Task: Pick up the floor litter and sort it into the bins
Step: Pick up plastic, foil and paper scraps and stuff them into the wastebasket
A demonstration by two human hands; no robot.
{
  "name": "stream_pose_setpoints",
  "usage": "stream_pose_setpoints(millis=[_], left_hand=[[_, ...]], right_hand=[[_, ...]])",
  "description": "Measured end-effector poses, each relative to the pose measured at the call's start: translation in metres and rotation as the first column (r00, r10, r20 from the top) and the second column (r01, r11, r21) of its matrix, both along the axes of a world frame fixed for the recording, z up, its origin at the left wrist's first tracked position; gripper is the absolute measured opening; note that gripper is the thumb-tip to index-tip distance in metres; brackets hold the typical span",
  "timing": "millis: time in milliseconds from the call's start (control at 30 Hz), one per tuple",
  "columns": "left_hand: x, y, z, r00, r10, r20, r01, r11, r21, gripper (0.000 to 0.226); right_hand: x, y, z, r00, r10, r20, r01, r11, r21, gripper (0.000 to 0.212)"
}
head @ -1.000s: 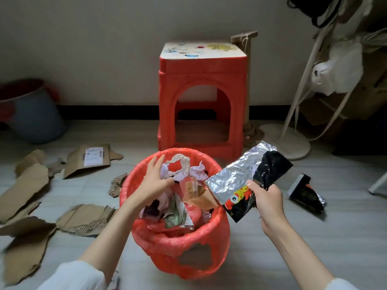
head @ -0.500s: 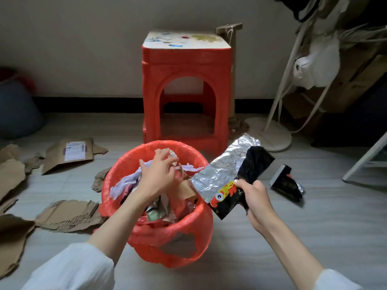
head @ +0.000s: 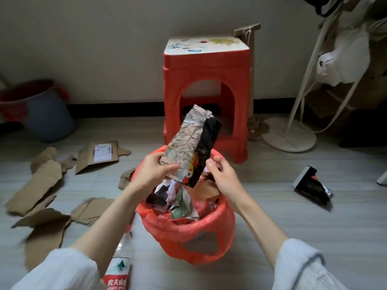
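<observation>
Grey plank floor (head: 293,227), smooth, matte. Red plastic stool (head: 206,88) at 12 o'clock against the wall, arched cut-outs, worn printed top. White fan base (head: 289,137), flat round disc with thin slanted poles, at 2 o'clock. Blue bucket (head: 41,114) with red liner at 10 o'clock, blurred. Torn brown cardboard pieces (head: 35,185) spread flat from 8 to 10 o'clock, ragged edges; one carries a white shipping label.

Centre: round bin (head: 188,237) lined with a thin crinkled red plastic bag, handle loop hanging down the front. Inside it is crumpled paper, brown scraps, dark wrappers, heaped near the rim.

Snack wrapper (head: 192,147) is above the bin's far rim, tilted upright, long and rectangular, creased silver foil inner face on the left, glossy black printed face folded on the right, cartoon print at the lower end. Left hand (head: 151,172) grips the wrapper's lower left edge, thumb over the foil, fingers curled behind. Right hand (head: 223,178) is just beside the wrapper's lower right edge, fingers loosely curled; contact with the wrapper cannot be told.

Second black wrapper (head: 312,186) lies flat on the floor at 3 o'clock, foil showing at one end. Clear plastic bottle (head: 119,266), crushed, red and white label, at 6 o'clock beside the left sleeve.
</observation>
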State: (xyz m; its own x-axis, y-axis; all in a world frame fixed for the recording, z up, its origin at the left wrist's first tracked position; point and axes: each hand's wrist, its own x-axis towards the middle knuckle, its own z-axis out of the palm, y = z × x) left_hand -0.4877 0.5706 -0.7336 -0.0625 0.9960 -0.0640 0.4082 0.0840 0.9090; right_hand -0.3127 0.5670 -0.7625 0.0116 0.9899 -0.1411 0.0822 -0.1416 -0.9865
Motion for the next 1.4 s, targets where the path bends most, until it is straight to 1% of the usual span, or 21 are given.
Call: stream_pose_setpoints(millis=[67, 133, 267, 333, 400, 500, 567, 667, 733, 800, 867, 900, 933, 1000, 1033, 1100, 1200, 1233, 1300, 1333, 1400], left_hand=[[-0.015, 0.0, -0.003, 0.984, 0.116, 0.137, -0.107, 0.992, -0.073, 0.013], [-0.026, 0.0, -0.003, 0.964, 0.171, 0.203, -0.142, 0.979, -0.147, 0.012], [-0.022, -0.002, 0.0, 0.963, 0.121, 0.242, -0.08, 0.982, -0.17, 0.011], [-0.015, -0.003, 0.001, 0.966, 0.09, 0.24, -0.049, 0.984, -0.174, 0.015], [-0.013, -0.004, 0.003, 0.964, 0.06, 0.26, -0.009, 0.981, -0.192, 0.017], [-0.01, -0.008, 0.012, 0.965, -0.047, 0.257, 0.096, 0.979, -0.181, 0.018], [-0.009, -0.011, 0.018, 0.966, -0.155, 0.209, 0.19, 0.969, -0.16, 0.012], [-0.009, -0.012, 0.021, 0.962, -0.187, 0.2, 0.221, 0.962, -0.161, 0.015], [-0.007, -0.009, 0.016, 0.991, -0.122, 0.062, 0.127, 0.988, -0.088, 0.024], [-0.005, -0.006, 0.008, 0.986, -0.002, -0.164, 0.011, 0.999, 0.05, 0.049], [-0.004, -0.006, 0.006, 0.96, -0.003, -0.279, 0.049, 0.986, 0.157, 0.073], [-0.005, -0.005, 0.005, 0.954, -0.072, -0.292, 0.122, 0.98, 0.157, 0.075], [-0.005, -0.005, 0.005, 0.947, -0.161, -0.277, 0.205, 0.969, 0.138, 0.068], [-0.005, -0.005, 0.006, 0.932, -0.278, -0.233, 0.314, 0.94, 0.131, 0.037], [-0.005, -0.005, 0.006, 0.93, -0.276, -0.244, 0.32, 0.933, 0.165, 0.028], [-0.007, -0.006, 0.002, 0.934, -0.232, -0.27, 0.288, 0.938, 0.191, 0.025], [-0.016, -0.009, -0.014, 0.951, -0.243, -0.191, 0.256, 0.965, 0.047, 0.013], [-0.018, -0.009, -0.021, 0.941, -0.235, -0.241, 0.244, 0.97, 0.005, 0.014], [-0.017, -0.01, -0.033, 0.861, -0.207, -0.464, 0.218, 0.975, -0.03, 0.025], [-0.014, -0.011, -0.037, 0.807, -0.18, -0.562, 0.209, 0.978, -0.012, 0.026], [-0.009, -0.016, -0.042, 0.749, -0.137, -0.649, 0.217, 0.975, 0.044, 0.031]], right_hand=[[-0.005, -0.001, -0.002, 0.984, 0.079, 0.159, -0.084, 0.996, 0.028, 0.048], [-0.006, -0.003, -0.006, 0.956, 0.064, 0.287, -0.094, 0.991, 0.093, 0.053], [-0.007, -0.002, -0.004, 0.887, -0.042, 0.459, -0.11, 0.948, 0.3, 0.068], [-0.007, 0.0, 0.0, 0.841, -0.062, 0.537, -0.198, 0.888, 0.414, 0.08], [-0.008, 0.002, 0.001, 0.754, -0.025, 0.656, -0.345, 0.836, 0.427, 0.092], [-0.005, -0.001, -0.002, 0.655, 0.059, 0.754, -0.445, 0.836, 0.321, 0.1], [-0.005, -0.004, 0.001, 0.674, 0.095, 0.733, -0.43, 0.857, 0.285, 0.089], [-0.01, -0.005, 0.009, 0.788, 0.13, 0.602, -0.358, 0.892, 0.276, 0.05], [-0.012, -0.005, 0.008, 0.834, 0.097, 0.543, -0.294, 0.911, 0.288, 0.034], [-0.01, -0.003, 0.006, 0.842, 0.037, 0.539, -0.238, 0.921, 0.309, 0.023], [-0.006, -0.003, 0.004, 0.829, 0.008, 0.559, -0.215, 0.928, 0.305, 0.021], [-0.004, -0.003, 0.004, 0.826, 0.011, 0.563, -0.217, 0.929, 0.3, 0.022], [-0.003, -0.004, 0.005, 0.831, 0.015, 0.556, -0.219, 0.928, 0.302, 0.022], [-0.004, -0.006, 0.006, 0.848, 0.027, 0.529, -0.22, 0.926, 0.306, 0.023], [-0.006, -0.007, 0.005, 0.845, 0.039, 0.534, -0.231, 0.926, 0.298, 0.024], [-0.01, -0.009, 0.004, 0.82, 0.079, 0.567, -0.27, 0.927, 0.26, 0.031], [-0.008, -0.013, 0.002, 0.817, 0.221, 0.533, -0.347, 0.926, 0.148, 0.039], [-0.008, -0.013, 0.0, 0.794, 0.255, 0.552, -0.377, 0.918, 0.119, 0.039], [-0.009, -0.014, -0.008, 0.706, 0.268, 0.655, -0.415, 0.906, 0.077, 0.031], [-0.012, -0.015, -0.013, 0.66, 0.267, 0.702, -0.428, 0.902, 0.06, 0.026], [-0.017, -0.017, -0.02, 0.565, 0.278, 0.777, -0.459, 0.888, 0.017, 0.022]])
